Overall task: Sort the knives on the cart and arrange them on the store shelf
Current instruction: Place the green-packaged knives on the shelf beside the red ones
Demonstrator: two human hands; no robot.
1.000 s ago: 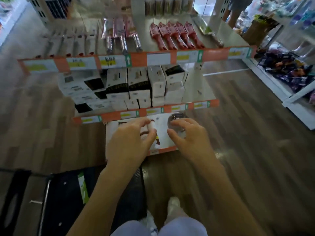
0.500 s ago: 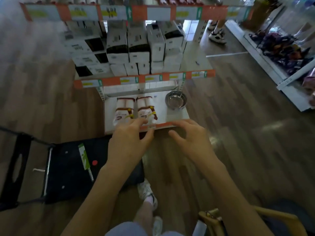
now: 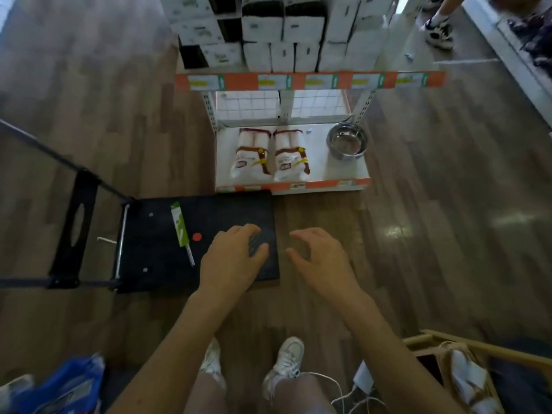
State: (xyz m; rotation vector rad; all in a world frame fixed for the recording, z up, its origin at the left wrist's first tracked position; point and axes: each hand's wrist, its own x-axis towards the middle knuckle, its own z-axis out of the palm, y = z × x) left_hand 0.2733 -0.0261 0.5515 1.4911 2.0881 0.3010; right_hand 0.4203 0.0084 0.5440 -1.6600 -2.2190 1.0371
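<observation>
A single knife in green-and-white packaging (image 3: 181, 230) lies on the black flat cart (image 3: 155, 252), left of centre. My left hand (image 3: 233, 258) hovers over the cart's right end, fingers spread, holding nothing. Beside it, my right hand (image 3: 322, 258) hangs above the wooden floor just right of the cart, also spread and holding nothing. The store shelf (image 3: 298, 186) stands right behind the cart. Its bottom board carries two white packs (image 3: 270, 156) and a steel bowl (image 3: 348, 143).
White and black boxes (image 3: 268, 28) fill the shelf level above. The cart's folded handle (image 3: 76, 225) lies at the left. A wooden basket (image 3: 460, 375) sits at the lower right, a blue bag (image 3: 56, 386) at the lower left. Another person's shoe (image 3: 437, 32) is at the upper right.
The view has tilted down from the upper knife shelf to the floor and cart. Both hands have come back from the bottom shelf to the cart's right end.
</observation>
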